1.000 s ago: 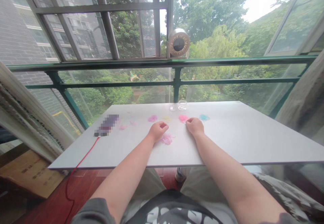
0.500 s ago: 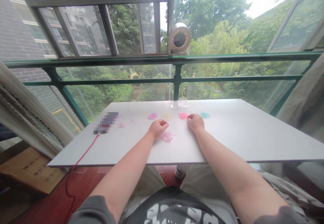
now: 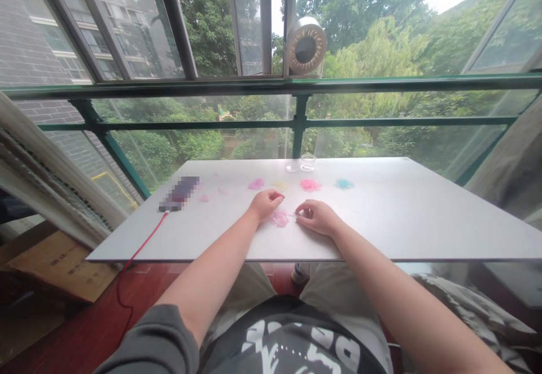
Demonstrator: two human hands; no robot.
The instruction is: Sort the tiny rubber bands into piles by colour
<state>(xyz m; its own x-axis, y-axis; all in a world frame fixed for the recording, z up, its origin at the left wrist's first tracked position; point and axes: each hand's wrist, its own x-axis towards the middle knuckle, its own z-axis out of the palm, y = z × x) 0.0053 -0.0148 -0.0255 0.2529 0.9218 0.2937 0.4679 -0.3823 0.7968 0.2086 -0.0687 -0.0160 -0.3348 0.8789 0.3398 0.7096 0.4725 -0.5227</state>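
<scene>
My left hand (image 3: 267,205) rests just left of and above a mixed pink pile (image 3: 279,218) of what look like thin small elastic bands. Its thumb and fingers are pinched together; anything between them is too small to make out. On the pile's right side is my right hand (image 3: 317,217), fingers curved and apart, fingertips near the loose strands at its edge. Behind the hands lie a purple pile (image 3: 256,184), a pale yellow pile (image 3: 279,185), a red-pink pile (image 3: 310,185) and a teal pile (image 3: 344,183).
A clear round container (image 3: 308,163) and a clear round lid (image 3: 291,167) stand at the back edge of the white table (image 3: 402,216). At left lies a blurred-out dark device (image 3: 180,193) with a red cable (image 3: 146,241). Faint pink bits (image 3: 204,198) lie beside it.
My right hand has moved from the red-pink pile toward me, down to the mixed pink pile, and its fingers have spread. My left hand stays near that pile. The camera view has tilted slightly.
</scene>
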